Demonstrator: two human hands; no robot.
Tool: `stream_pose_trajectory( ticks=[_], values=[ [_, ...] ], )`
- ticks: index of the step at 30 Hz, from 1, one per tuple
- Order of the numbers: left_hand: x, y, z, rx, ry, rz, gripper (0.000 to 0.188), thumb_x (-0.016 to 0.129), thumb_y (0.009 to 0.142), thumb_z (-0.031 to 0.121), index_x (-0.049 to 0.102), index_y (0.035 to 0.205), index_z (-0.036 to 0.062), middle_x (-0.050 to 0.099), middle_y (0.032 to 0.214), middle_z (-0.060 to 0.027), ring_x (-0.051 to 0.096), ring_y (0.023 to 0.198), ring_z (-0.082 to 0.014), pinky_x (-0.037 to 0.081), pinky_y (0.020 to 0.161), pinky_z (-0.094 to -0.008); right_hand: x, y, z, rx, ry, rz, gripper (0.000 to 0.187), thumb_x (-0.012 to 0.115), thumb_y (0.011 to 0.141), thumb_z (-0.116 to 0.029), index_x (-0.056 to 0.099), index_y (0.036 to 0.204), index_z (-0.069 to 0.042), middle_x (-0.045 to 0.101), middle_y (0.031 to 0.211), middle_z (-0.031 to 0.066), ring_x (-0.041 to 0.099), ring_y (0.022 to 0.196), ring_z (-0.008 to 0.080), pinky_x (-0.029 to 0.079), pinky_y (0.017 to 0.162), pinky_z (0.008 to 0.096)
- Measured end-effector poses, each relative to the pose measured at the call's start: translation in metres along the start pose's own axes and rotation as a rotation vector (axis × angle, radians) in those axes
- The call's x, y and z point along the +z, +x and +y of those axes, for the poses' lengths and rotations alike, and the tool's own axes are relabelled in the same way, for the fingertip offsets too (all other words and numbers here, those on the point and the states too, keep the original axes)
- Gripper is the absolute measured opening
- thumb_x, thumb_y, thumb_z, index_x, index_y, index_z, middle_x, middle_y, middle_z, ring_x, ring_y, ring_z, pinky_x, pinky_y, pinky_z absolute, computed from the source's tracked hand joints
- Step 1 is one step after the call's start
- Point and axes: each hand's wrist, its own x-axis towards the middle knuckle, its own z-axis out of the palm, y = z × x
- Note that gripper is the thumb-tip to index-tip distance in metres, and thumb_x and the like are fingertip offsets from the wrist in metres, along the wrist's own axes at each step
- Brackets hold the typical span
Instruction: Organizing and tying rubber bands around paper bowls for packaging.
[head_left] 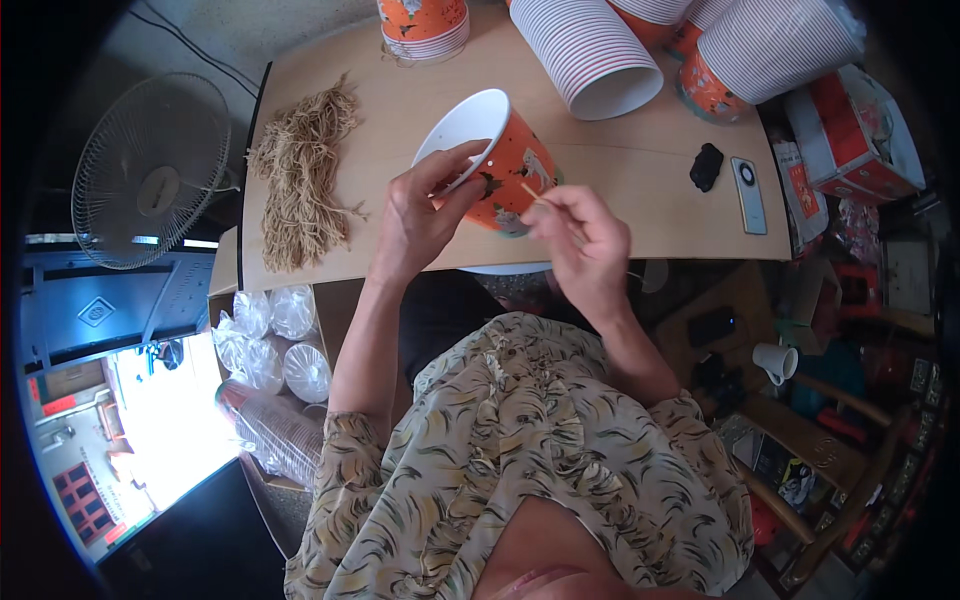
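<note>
Left hand [415, 215] gripping orange tub [517, 165], right hand [585, 245] pinching thin stick [532, 192]; tub's axis slanting, mouth far-left; tan table [640, 190], fan [157, 190] beside.

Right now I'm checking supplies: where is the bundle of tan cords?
In the head view, the tan cords lie on the table's left side, left of the orange bucket held by the left hand.

the left hand [415, 208] curls, thumb [460, 203] opposing bent fingers [452, 162], its left forearm [364, 345] reaching forward; the right hand [592, 240] pinches with its fingertips [540, 217], its right forearm [642, 355] slanting inward.
</note>
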Motion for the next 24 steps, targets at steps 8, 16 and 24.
stream_pose_trajectory(
  ticks=[8,16,24],
  values=[
    [-0.009,-0.01,-0.003,0.016,0.063,-0.019,0.039,0.068,0.092,0.0,0.067,0.13,0.0058,0.072,0.098,-0.0071,0.07,0.092,-0.0128,0.056,0.085,-0.0281,0.03,0.016,0.013,-0.143,-0.243,-0.018,0.007,0.066,0.096,-0.001,0.06,0.097,0.002,0.072,0.081,0.0121,0.073,0.073,0.0163,0.057,0.067,0.0283],
    [-0.005,-0.01,0.002,0.097,0.133,0.001,0.039,0.068,0.089,-0.005,0.07,0.127,0.0051,0.071,0.096,-0.0102,0.072,0.086,-0.0154,0.059,0.076,-0.0277,0.032,0.014,0.024,-0.109,-0.218,-0.004,0.007,0.067,0.095,-0.002,0.061,0.097,0.0,0.072,0.079,0.0098,0.072,0.071,0.016,0.055,0.063,0.0292],
    [0.006,-0.011,0.003,0.096,0.056,0.032,0.035,0.067,0.088,-0.004,0.072,0.121,0.006,0.07,0.092,-0.0139,0.071,0.08,-0.0239,0.058,0.071,-0.0343,0.029,0.014,0.035,-0.069,-0.196,-0.016,0.007,0.067,0.095,-0.002,0.061,0.096,0.001,0.071,0.077,0.0091,0.071,0.068,0.0152,0.055,0.061,0.0288]
  ],
)
